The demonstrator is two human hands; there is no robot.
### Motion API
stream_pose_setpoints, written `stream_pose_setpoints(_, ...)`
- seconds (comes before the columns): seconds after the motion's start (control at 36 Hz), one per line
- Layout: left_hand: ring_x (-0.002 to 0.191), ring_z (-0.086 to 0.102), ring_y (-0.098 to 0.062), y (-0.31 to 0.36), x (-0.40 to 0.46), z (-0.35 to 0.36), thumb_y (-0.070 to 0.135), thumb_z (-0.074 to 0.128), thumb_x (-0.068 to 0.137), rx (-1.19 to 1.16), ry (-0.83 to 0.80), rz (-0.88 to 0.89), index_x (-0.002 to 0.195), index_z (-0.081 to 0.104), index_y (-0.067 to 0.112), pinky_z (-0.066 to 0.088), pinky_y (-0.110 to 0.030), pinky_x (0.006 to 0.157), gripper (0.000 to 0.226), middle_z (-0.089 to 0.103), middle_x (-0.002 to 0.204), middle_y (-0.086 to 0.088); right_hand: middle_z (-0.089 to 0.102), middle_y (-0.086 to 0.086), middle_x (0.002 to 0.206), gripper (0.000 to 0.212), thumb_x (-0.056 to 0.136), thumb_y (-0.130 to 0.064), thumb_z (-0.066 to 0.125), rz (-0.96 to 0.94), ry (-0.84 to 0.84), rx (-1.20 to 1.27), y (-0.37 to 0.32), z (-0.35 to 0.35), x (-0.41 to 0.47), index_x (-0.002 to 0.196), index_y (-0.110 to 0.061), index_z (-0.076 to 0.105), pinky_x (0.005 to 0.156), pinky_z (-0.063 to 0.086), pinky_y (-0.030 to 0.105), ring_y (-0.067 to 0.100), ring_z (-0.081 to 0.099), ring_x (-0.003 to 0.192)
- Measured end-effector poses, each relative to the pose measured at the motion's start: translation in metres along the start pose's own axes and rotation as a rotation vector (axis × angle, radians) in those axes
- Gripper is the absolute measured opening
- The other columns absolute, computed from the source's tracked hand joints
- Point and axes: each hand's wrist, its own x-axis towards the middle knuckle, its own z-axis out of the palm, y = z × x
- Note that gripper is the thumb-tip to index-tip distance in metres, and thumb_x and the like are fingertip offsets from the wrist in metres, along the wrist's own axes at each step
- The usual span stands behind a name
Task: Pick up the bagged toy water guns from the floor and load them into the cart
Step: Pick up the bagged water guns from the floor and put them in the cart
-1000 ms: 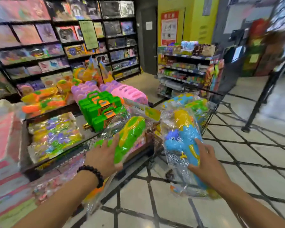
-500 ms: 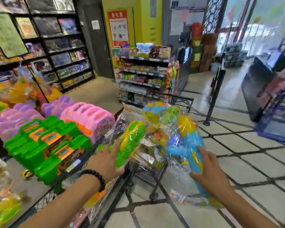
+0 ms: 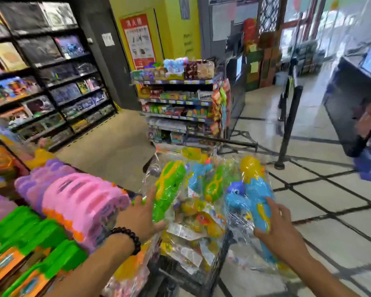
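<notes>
The green bagged water gun point(image 3: 169, 189) is held at the cart's left side, its long axis rising from low near the person to high and away, leaning slightly right. The left hand point(image 3: 140, 219) grips its lower end, thumb laid up along the near side, fingers wrapped beneath; a black bead bracelet point(image 3: 128, 239) sits on that wrist. The blue and yellow bagged water gun point(image 3: 256, 196) stands nearly upright at the cart's right side, yellow end uppermost, blue body running down toward the floor inside loose clear plastic. The right hand point(image 3: 281, 232) clasps its lower body, fingers curled round the right flank, forearm reaching in from lower right. Between them the black wire cart point(image 3: 214, 266) is heaped with further bagged guns point(image 3: 204, 213). Pink toy packs point(image 3: 81, 202) lie on the display just left.
</notes>
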Motion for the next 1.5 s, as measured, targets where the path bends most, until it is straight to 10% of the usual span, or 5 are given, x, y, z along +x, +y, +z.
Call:
stream_pose_setpoints(0.69,0.120,0.061,-0.035,-0.019,0.320,0.086,0.080,0.047,0.084,-0.115,-0.266,0.109,0.158,-0.014,0.039,0.053,-0.045,0.094,0.104,0.040,0.154,-0.012,0.022,-0.002,0.158,0.105,0.080,-0.043,0.079,0.251,0.059,0.017,-0.059,0.078,0.228,0.158,-0.048,0.009,0.082,0.053,0.042,0.023,0.060,0.114)
stream_pose_setpoints(0.86,0.124,0.058,-0.034,-0.021,0.386,0.131,0.073,0.050,0.088,-0.170,-0.341,0.211,0.160,-0.011,0.035,0.051,-0.043,0.096,0.102,0.039,0.154,-0.014,0.026,0.003,0.158,0.104,0.079,-0.040,0.081,0.348,0.100,0.017,-0.078,0.110,0.270,0.159,-0.040,0.016,0.103,0.048,0.049,0.026,0.048,0.133)
stream_pose_setpoints(1.31,0.117,0.059,-0.037,-0.004,0.471,0.240,0.074,0.049,0.089,-0.213,-0.434,0.260,0.160,-0.011,0.034,0.052,-0.044,0.093,0.101,0.041,0.146,-0.017,0.021,-0.004,0.159,0.098,0.084,-0.035,0.076,0.492,0.177,0.024,-0.095,0.188,0.351,0.160,-0.039,0.015,0.080,0.043,0.032,0.006,0.041,0.088)
stream_pose_setpoints(1.5,0.108,0.062,-0.036,0.005,0.475,0.262,0.074,0.051,0.088,-0.165,-0.362,0.264,0.160,-0.010,0.034,0.052,-0.041,0.083,0.103,0.046,0.136,-0.014,0.016,0.001,0.163,0.098,0.081,-0.043,0.075,0.495,0.193,-0.033,-0.102,0.207,0.362,0.157,-0.044,0.012,0.086,0.051,0.038,0.026,0.064,0.103)
